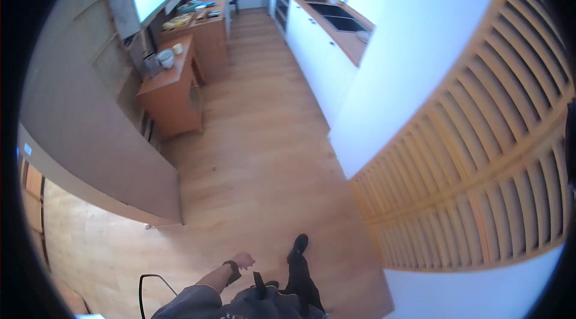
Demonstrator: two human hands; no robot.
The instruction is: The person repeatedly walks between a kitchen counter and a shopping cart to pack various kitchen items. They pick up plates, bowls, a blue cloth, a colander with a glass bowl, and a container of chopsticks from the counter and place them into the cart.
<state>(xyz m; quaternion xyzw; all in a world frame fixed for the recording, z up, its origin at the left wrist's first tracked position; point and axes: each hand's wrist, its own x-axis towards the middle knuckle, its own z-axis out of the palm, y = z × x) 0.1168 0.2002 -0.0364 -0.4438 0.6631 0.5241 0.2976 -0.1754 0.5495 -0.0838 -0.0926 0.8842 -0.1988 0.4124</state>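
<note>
My left hand (243, 260) hangs low in front of my body, small in the view, with its fingers loosely bent and a little apart. Nothing shows in it, and it touches nothing. A black band (232, 271) circles that wrist, below a dark grey sleeve (195, 302). My right hand is out of view. Beneath me, one leg in dark trousers reaches forward, its black shoe (299, 244) over the wood-look floor (252, 169).
At left stand a brown panel (108, 133) and a wooden cabinet (174, 94) bearing a white container (165, 58). Farther off, a counter (210, 34) carries dishes. White kitchen units (312, 49) with a dark sink (339, 17) line the right, before a yellow slatted wooden panel (468, 163).
</note>
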